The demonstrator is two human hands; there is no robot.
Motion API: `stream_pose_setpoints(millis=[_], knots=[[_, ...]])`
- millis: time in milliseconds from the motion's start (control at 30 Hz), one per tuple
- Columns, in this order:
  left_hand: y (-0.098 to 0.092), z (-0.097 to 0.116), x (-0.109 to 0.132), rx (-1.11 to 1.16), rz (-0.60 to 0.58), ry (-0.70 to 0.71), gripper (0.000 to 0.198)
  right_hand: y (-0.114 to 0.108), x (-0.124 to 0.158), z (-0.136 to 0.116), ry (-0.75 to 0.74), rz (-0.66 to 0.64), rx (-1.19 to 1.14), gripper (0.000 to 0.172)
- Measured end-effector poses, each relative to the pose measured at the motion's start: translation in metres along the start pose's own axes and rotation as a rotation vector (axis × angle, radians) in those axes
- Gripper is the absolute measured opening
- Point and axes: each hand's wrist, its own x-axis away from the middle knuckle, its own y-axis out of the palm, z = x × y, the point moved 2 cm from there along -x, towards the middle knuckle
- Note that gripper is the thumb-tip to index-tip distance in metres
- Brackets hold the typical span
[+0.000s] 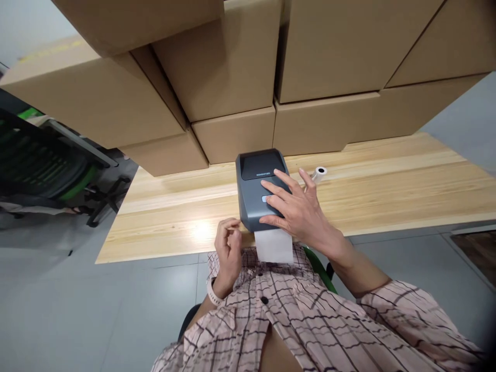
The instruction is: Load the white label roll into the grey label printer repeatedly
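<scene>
A dark grey label printer [253, 206] sits near the front edge of the wooden table, with a small lit button on its top. White label paper [274, 247] sticks out of its front and hangs over the table edge. My right hand [296, 209] rests on the printer's top with its fingers spread, one fingertip at the lit button. My left hand [229, 248] is loosely curled beside the printer's front left corner, its fingertips close to the casing; nothing shows in it. Behind my right hand lies a small white paper roll [320, 173], partly hidden by the fingers.
Large cardboard boxes [232, 132] are stacked along the back of the wooden table [387, 191], close behind the printer. To the left on the grey floor stands an office chair [50, 160] with a dark mesh back and green trim.
</scene>
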Motion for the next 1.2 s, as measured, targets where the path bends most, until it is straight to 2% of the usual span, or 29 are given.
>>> stream_pose_setpoints(millis=[100,233,367,467,600,767,867,933,1000,1033,1100,1200], knots=[[0.018,-0.002,0.005,-0.019,-0.055,0.061,0.052,0.004,0.005,-0.001,0.047,-0.015,-0.044,0.05],[0.03,-0.008,0.011,0.074,-0.145,-0.073,0.074,0.014,0.024,-0.004,0.175,0.067,-0.18,0.048],[0.031,-0.01,0.009,0.146,-0.146,-0.109,0.072,0.028,0.054,-0.01,0.412,0.216,-0.455,0.045],[0.033,-0.01,0.006,0.157,-0.134,-0.102,0.068,0.037,0.071,-0.014,0.575,0.263,-0.672,0.049],[0.037,-0.012,0.006,0.091,-0.062,-0.055,0.068,0.039,0.079,-0.017,0.596,0.3,-0.798,0.056],[0.035,-0.004,0.002,-0.03,-0.028,-0.002,0.066,0.03,0.075,-0.012,0.565,0.24,-0.873,0.068],[0.031,0.009,-0.023,-0.058,-0.026,0.098,0.065,0.017,0.057,0.001,0.51,0.247,-0.792,0.072],[0.027,0.016,-0.051,-0.042,0.014,0.211,0.059,0.007,0.033,0.015,0.447,0.244,-0.685,0.074],[0.025,0.015,-0.084,0.0,0.056,0.262,0.048,0.0,0.001,0.032,0.396,0.232,-0.57,0.072],[0.024,0.012,-0.1,0.019,0.072,0.25,0.043,-0.002,-0.017,0.041,0.381,0.234,-0.514,0.07],[0.026,-0.001,-0.126,0.04,0.063,0.141,0.041,-0.002,-0.053,0.061,0.37,0.255,-0.43,0.066],[0.03,-0.024,-0.141,0.079,-0.046,-0.094,0.056,0.009,-0.1,0.09,0.342,0.254,-0.367,0.065]])
